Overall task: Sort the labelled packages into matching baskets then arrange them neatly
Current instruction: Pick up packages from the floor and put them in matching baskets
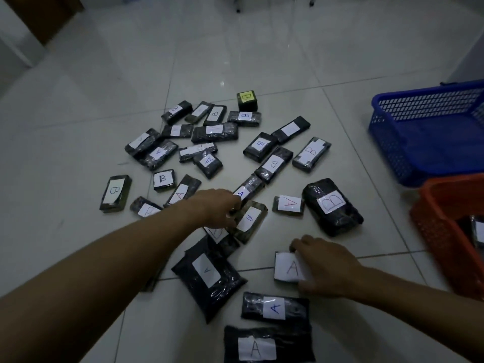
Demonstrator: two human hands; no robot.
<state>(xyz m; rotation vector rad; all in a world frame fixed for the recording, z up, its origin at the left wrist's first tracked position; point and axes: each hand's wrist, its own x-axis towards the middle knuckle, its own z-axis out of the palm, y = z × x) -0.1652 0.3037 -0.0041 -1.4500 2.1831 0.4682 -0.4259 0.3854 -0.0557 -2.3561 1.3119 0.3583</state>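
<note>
The blue basket point(429, 132) sits far right of the pile of packages point(209, 142), and the orange basket point(450, 231) sits right of the pile too, closer to the person. The orange one is nearer the right hand. The right hand point(327, 268) curls its fingers around a small "A" package point(286, 267) below the pile. The left hand point(221, 208) reaches into the pile and pinches a long "A" package point(247, 188), which points up and right.
</note>
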